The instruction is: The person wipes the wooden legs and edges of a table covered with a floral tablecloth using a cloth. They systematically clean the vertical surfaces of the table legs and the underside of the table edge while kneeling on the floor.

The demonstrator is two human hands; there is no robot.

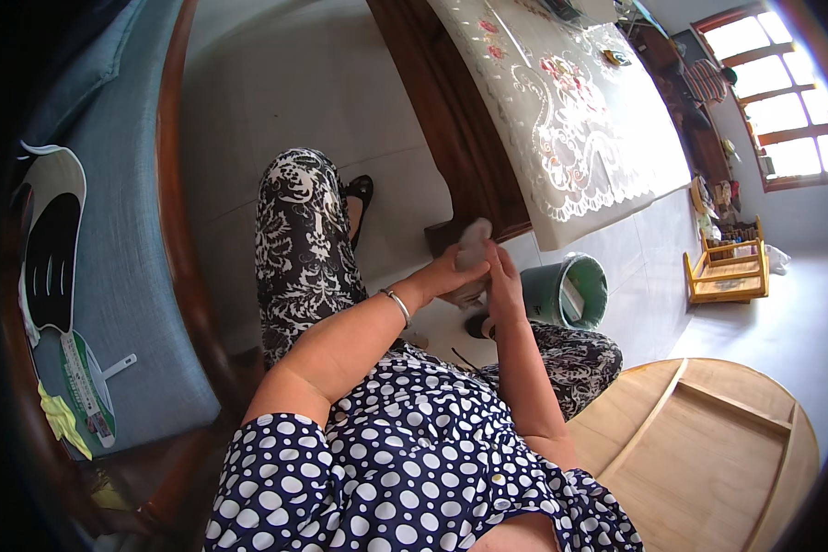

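Both hands meet in front of me, above the gap between my knees. My left hand, with a silver bangle at its wrist, is closed round a pale grey cloth. From the other side, my right hand presses against the same cloth with closed fingers. The cloth looks crumpled; one end sticks up past the fingertips, and more of it shows below the hands. Its middle is hidden by the fingers. Just right of my right hand stands a green-lined bin with something whitish inside.
A dark wooden table with a lace-patterned cover stands ahead. At left, a blue sofa bears a hand fan and a black-and-white flat item. A round wooden board is at lower right, a small wooden chair beyond.
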